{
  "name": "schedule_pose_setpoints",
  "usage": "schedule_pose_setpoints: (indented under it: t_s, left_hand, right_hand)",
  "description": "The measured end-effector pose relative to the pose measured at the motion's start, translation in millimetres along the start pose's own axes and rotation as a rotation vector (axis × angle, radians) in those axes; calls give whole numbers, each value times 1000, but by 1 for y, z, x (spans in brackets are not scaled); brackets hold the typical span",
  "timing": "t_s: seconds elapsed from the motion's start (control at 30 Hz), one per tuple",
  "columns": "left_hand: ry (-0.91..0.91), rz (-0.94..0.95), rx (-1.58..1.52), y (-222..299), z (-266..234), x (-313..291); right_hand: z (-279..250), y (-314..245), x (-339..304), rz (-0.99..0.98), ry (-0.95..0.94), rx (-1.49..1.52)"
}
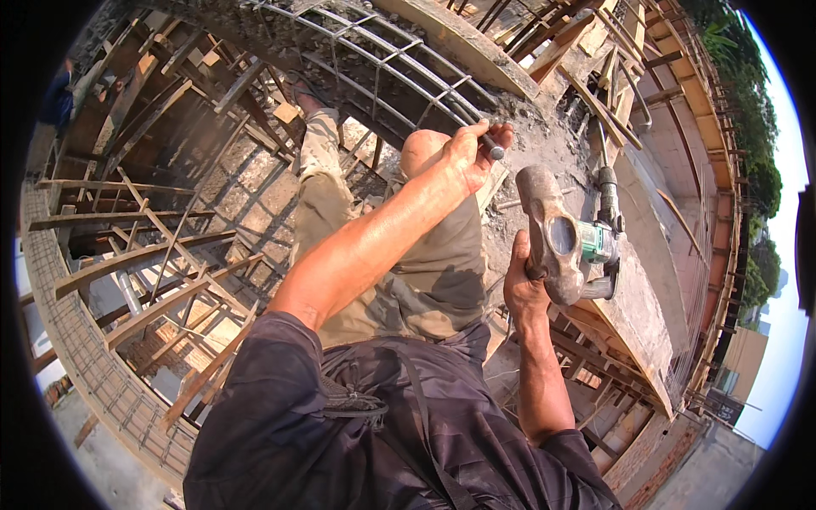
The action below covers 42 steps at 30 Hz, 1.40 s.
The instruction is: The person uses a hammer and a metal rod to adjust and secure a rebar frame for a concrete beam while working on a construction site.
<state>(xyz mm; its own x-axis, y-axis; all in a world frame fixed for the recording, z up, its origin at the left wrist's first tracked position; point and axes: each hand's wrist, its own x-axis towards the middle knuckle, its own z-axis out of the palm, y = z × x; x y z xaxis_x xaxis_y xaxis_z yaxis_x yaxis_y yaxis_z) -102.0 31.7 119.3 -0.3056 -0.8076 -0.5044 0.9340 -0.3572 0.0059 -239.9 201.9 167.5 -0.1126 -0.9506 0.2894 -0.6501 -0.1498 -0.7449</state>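
A pretty beat-up sledgehammer [557,234] is held around 3 o'clock in the view, gripped by the right fingers [519,255]. Its chunky grey steel head [537,191] is scuffed all over and slanted roughly 11 to 5 o'clock; the handle end [562,235] can be seen in the eye, the rest mostly hidden. A dark steel rod [497,154] is pinched by the left fingers [503,134] between 1 and 2 o'clock, blunt round end exposed. The sledgehammer's held apart from it, toward 5 o'clock.
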Motion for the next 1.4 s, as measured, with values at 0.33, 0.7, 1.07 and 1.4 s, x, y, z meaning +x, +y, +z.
schedule_pose_setpoints:
  t_s: [0.33, 0.7, 1.07, 1.4]
  left_hand:
    - [-11, -6, -221, 0, -9, 18]
    - [33, 19, -194, -2, 0, -3]
    - [-33, -24, 90, 9, -4, -8]
    - [-46, -110, 292, 18, -8, 0]
  right_hand:
    - [-31, -77, 16, 89, 45, 136]
    - [-45, -87, -6, 164, 68, 238]
    - [-40, -67, -7, -45, -4, 281]
    - [-9, -51, -2, 229, -172, 34]
